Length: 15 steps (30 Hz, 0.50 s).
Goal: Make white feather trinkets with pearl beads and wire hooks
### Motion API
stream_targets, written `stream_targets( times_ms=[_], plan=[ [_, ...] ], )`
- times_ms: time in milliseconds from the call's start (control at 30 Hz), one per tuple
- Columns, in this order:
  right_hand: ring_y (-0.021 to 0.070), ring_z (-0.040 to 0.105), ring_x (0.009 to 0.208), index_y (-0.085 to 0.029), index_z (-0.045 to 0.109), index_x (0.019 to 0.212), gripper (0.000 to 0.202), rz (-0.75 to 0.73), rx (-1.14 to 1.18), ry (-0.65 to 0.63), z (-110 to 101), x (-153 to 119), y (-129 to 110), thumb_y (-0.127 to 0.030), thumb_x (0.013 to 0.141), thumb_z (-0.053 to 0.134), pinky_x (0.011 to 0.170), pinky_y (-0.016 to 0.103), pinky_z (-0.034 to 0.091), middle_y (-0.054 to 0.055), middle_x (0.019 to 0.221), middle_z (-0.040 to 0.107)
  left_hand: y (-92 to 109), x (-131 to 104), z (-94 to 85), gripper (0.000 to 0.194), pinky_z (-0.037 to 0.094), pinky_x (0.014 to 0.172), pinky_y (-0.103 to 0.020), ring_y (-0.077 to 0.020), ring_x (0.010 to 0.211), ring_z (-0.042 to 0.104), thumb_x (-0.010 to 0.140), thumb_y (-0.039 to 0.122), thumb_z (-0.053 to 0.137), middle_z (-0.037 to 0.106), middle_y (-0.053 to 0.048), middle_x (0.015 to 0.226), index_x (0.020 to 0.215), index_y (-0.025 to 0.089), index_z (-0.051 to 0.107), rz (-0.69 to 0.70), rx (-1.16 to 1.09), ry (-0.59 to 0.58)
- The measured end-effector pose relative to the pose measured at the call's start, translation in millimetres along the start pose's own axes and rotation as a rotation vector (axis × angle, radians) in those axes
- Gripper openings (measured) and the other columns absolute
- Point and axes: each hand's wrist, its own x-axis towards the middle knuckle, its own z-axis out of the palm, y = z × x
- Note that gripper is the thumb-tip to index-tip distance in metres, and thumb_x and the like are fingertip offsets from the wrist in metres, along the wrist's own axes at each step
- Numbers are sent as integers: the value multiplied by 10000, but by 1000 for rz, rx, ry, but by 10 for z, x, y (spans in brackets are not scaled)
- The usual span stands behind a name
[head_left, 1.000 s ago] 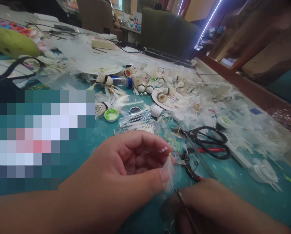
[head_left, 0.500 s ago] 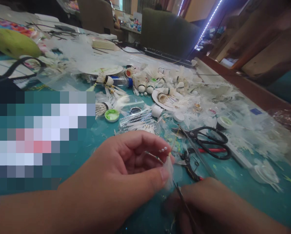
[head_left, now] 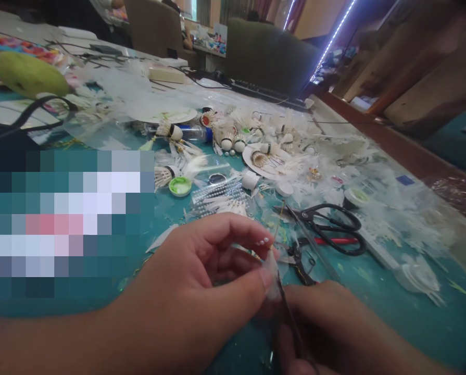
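1. The left hand (head_left: 205,271) pinches a small white feathery piece (head_left: 271,265) between thumb and forefinger, its tuft pointing down toward the right hand (head_left: 318,317).
2. A thin gold wire (head_left: 280,221) rises from the top of that piece, and a few pearly beads (head_left: 262,241) sit just beside it at the forefinger.
3. The right hand, low and partly blurred, grips a slender dark tool (head_left: 289,310); its tip reaches the tuft's lower edge — whether it touches, I cannot tell.
4. Just beyond the hands, on the teal tabletop (head_left: 424,323), lie pliers (head_left: 301,259) and black-handled scissors (head_left: 334,226), with a clear rod (head_left: 316,242) slanting between them.
5. Past the left hand are strings of grey beads (head_left: 225,190), a white cap (head_left: 250,179) and a shallow lid of green paste (head_left: 180,185).
6. Farther out, shuttlecocks (head_left: 175,132) crowd around a white plate (head_left: 269,161); a green fruit (head_left: 29,75) rests at far left — and a dark chair (head_left: 272,57) stands beyond the table.
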Motion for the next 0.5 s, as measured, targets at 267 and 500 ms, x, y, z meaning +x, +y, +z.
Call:
stream_targets(
  times_ms=[267, 500],
  plan=[
    [96, 434, 533, -209, 608, 790, 442, -49, -28, 40, -38, 15, 25, -634, 904, 647, 472, 197, 325, -47, 614, 518, 27, 2, 15, 236, 593, 593, -149, -118, 621, 731, 684, 111, 876, 747, 69, 683, 818, 246, 738, -68, -53, 9],
    [114, 457, 572, -218, 668, 892, 444, 19, -44, 69, -12, -33, 6, -655, 936, 600, 523, 213, 343, -35, 653, 553, 20, -16, 23, 184, 575, 600, -120, -106, 677, 718, 714, 136, 860, 763, 61, 755, 816, 244, 751, 15, 35, 79]
  ],
)
